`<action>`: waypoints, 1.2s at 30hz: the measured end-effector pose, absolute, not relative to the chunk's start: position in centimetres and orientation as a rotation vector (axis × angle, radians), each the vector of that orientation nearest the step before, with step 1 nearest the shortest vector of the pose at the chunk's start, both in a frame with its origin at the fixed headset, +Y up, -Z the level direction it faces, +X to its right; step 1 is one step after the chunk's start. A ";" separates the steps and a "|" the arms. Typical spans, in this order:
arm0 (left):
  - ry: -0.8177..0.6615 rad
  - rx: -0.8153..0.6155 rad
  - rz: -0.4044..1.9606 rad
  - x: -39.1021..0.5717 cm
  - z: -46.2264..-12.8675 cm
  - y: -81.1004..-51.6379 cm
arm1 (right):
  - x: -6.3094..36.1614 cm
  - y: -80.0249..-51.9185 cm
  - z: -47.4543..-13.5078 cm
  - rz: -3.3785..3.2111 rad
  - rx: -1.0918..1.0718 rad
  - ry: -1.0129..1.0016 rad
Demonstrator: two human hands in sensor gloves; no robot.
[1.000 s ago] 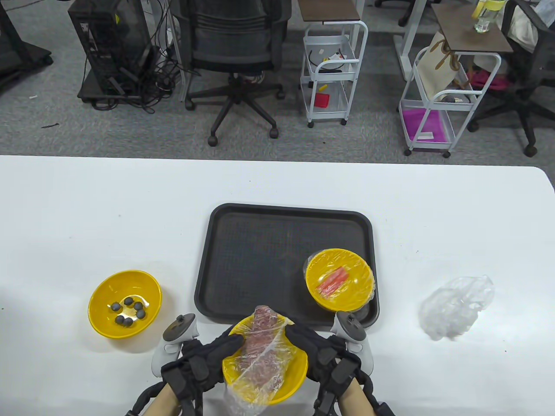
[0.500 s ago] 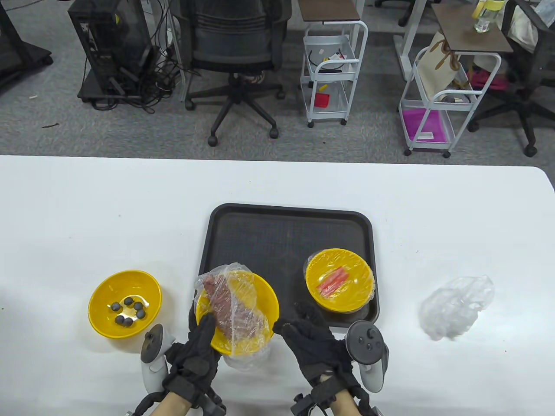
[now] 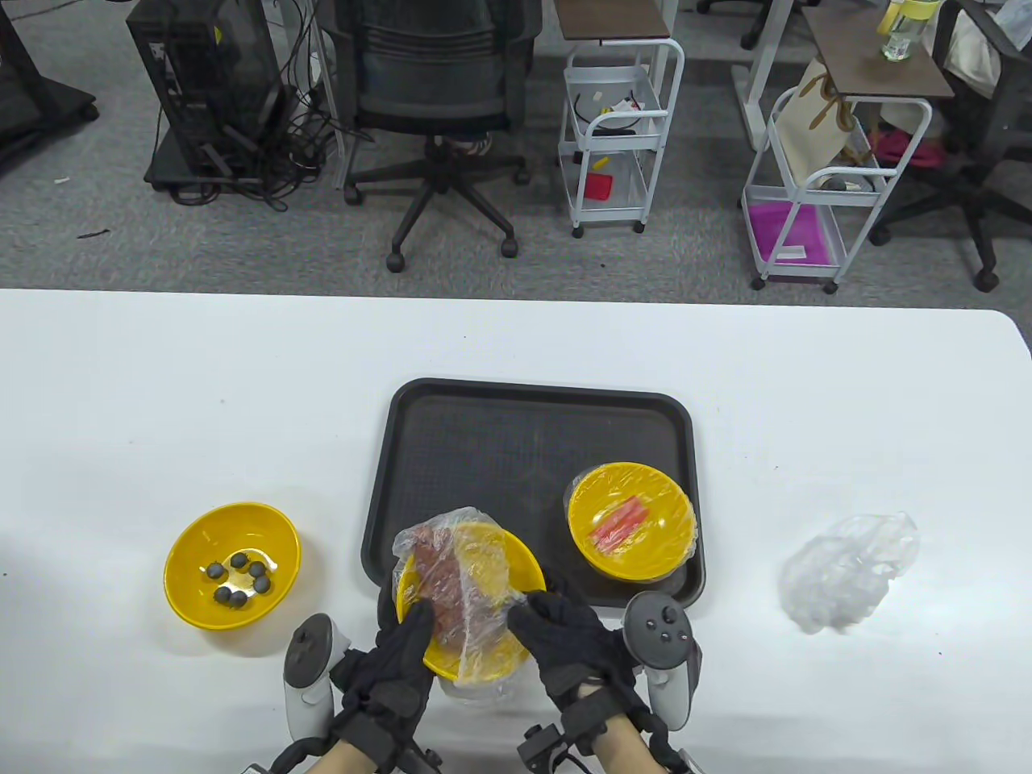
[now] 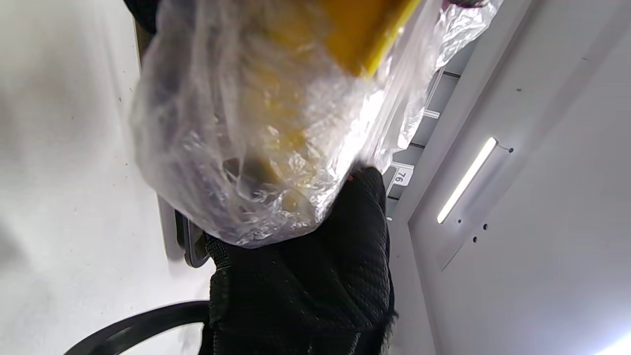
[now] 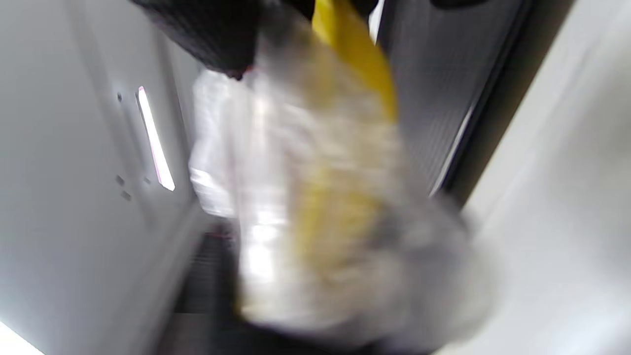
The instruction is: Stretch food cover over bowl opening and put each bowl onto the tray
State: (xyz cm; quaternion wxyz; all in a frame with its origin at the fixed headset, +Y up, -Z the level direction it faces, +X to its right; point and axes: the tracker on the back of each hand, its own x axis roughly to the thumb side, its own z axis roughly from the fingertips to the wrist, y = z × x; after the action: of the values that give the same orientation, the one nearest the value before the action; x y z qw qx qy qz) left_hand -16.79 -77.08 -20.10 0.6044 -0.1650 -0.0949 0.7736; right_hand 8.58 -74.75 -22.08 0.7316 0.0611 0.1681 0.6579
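At table's near edge, left hand [image 3: 395, 669] and right hand [image 3: 564, 645] each grip the bowl [image 3: 484, 564] rim – tilted (cover [image 3: 451, 597] half on) – to steady stretching.

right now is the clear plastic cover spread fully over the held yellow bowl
No: the clear plastic cover lies bunched across the yellow bowl, leaving bare rim.

Crinkled glossy plastic cover [image 3: 463, 580], textured tray [image 3: 500, 459]
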 end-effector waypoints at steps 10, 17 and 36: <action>-0.067 -0.335 1.818 -17.6 -20.2 -77.7 | 7.7 -73.4 -20.9 1.554 0.250 0.091; -0.134 -0.403 1.778 -17.0 -20.1 -77.8 | 5.9 -76.8 -21.7 0.907 0.321 0.620; -0.149 -0.431 1.938 -17.8 -20.5 -78.1 | 8.6 -76.5 -22.4 0.764 0.249 0.483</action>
State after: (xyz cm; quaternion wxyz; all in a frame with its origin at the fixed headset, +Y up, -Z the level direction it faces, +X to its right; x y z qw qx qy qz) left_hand -17.85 -78.10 -20.48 0.5441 -0.1815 -0.0627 0.8167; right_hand 8.64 -76.50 -22.35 0.8921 0.1201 0.2327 0.3683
